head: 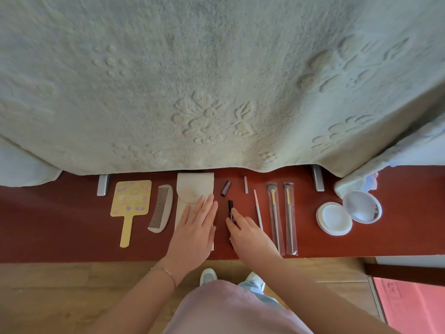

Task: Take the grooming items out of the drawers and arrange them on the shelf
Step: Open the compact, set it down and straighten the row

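Note:
Grooming items lie in a row on the red-brown shelf (60,222). From the left: a yellow hand mirror (131,201), a grey comb (160,208), a cream pouch (192,186), a dark cap (225,188), a black stick (230,206), a small grey cap (245,184), a thin pink pencil (257,208), two wrapped brushes (274,213) (289,215) and an open white compact (349,213). My left hand (196,227) rests flat on the pouch with straight fingers. My right hand (250,233) pinches the lower end of the black stick.
A pale textured blanket (216,80) hangs over the back of the shelf. Two grey metal brackets (103,185) (317,178) stand at its rear. Below the shelf's front edge are a wooden floor (60,297), my feet and a pink panel (409,304) at the right.

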Motion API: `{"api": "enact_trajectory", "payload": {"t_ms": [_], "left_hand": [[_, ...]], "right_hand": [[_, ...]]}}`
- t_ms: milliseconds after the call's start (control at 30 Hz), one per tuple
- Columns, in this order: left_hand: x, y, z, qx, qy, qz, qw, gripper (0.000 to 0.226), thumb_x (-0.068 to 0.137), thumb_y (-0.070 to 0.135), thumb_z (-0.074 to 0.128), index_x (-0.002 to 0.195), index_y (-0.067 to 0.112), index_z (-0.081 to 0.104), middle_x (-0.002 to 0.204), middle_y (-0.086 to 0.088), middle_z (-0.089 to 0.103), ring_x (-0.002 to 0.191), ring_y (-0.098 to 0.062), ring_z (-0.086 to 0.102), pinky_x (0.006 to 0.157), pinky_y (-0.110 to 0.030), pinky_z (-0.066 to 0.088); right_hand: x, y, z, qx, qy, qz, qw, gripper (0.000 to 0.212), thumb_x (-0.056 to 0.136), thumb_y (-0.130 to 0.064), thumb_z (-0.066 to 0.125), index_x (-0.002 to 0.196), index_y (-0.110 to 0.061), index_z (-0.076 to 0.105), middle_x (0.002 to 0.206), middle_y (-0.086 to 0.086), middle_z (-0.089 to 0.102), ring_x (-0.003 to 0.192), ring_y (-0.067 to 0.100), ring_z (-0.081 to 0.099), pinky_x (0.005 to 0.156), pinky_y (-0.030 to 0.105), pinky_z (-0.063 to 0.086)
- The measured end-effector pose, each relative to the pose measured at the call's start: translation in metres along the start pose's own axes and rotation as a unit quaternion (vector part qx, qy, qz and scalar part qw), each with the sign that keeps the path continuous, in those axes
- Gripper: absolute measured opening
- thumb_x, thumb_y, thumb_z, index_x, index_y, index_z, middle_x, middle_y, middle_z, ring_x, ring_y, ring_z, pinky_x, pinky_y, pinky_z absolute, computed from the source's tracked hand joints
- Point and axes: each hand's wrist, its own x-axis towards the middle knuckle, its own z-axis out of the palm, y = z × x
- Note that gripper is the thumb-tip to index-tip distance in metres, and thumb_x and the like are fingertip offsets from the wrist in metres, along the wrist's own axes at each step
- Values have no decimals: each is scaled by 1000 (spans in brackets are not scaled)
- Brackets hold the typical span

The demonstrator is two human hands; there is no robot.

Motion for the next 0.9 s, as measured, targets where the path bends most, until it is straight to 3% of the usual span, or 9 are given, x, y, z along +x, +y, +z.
{"api": "enact_trajectory", "payload": {"t_ms": [100, 233, 300, 367, 500, 567, 667, 733, 900], "left_hand": [[34, -3, -9, 37, 10, 62, 997, 59, 72, 7, 65, 130, 10, 53, 143, -9, 43, 134, -28, 36, 103, -51, 36], [75, -8, -17, 102, -4, 102, 990, 57, 54, 1, 76, 107, 20, 70, 126, -6, 60, 122, -25, 52, 92, -45, 45], [87, -11, -16, 135, -5, 120, 984, 46, 51, 5, 75, 91, 27, 74, 112, -4, 68, 110, -25, 59, 86, -40, 44], [95, -14, -12, 154, 5, 137, 979, 38, 52, 3, 70, 79, 30, 73, 96, -1, 70, 98, -25, 52, 76, -36, 33], [101, -15, -5, 125, 35, 143, 981, 36, 63, 1, 51, 71, 29, 72, 62, 5, 56, 76, -20, 37, 64, -31, 24], [103, -15, -6, 107, 42, 139, 984, 41, 64, 0, 46, 71, 30, 73, 59, 5, 53, 72, -20, 38, 64, -31, 23], [108, -14, -10, 100, 22, 135, 986, 40, 52, -3, 71, 72, 31, 73, 59, 5, 53, 69, -22, 50, 65, -30, 21], [112, -13, -12, 98, 5, 120, 988, 44, 47, -5, 78, 71, 31, 74, 59, 5, 53, 67, -23, 54, 64, -31, 20], [118, -13, -10, 82, 7, 110, 991, 44, 52, -7, 70, 72, 32, 74, 59, 5, 53, 68, -24, 53, 65, -31, 24]], "right_hand": [[0, 2, -1, -19, -1, -12, 1000, 60, 97, -17, 47, 148, -15, 14, 158, 9, 7, 138, 28, 25, 112, 37, 25], [0, 5, -4, -42, 13, -29, 999, 56, 98, -16, 44, 148, -11, 18, 157, 12, 11, 136, 28, 27, 112, 36, 25], [1, 7, -4, -40, 18, -29, 999, 54, 99, -17, 42, 148, -11, 19, 156, 12, 12, 135, 28, 28, 112, 35, 25], [1, 9, -4, -18, 22, -20, 999, 53, 100, -18, 41, 148, -12, 19, 157, 11, 12, 135, 28, 27, 112, 36, 25], [2, 10, -4, 8, 26, -17, 999, 51, 100, -21, 38, 147, -13, 19, 156, 10, 12, 137, 27, 25, 113, 35, 24], [3, 10, -5, 26, 32, -13, 999, 51, 100, -22, 38, 147, -12, 21, 156, 10, 13, 136, 27, 26, 112, 35, 25], [6, 9, -6, 31, 36, -22, 999, 52, 99, -22, 40, 146, -10, 21, 156, 10, 14, 135, 26, 28, 111, 35, 28], [9, 8, -7, 50, 46, -18, 998, 54, 98, -21, 43, 146, -9, 22, 155, 9, 17, 133, 25, 31, 109, 34, 31], [15, 6, -4, 62, 63, -11, 996, 55, 96, -13, 48, 145, -6, 24, 153, 11, 21, 127, 24, 37, 105, 34, 38]]}}
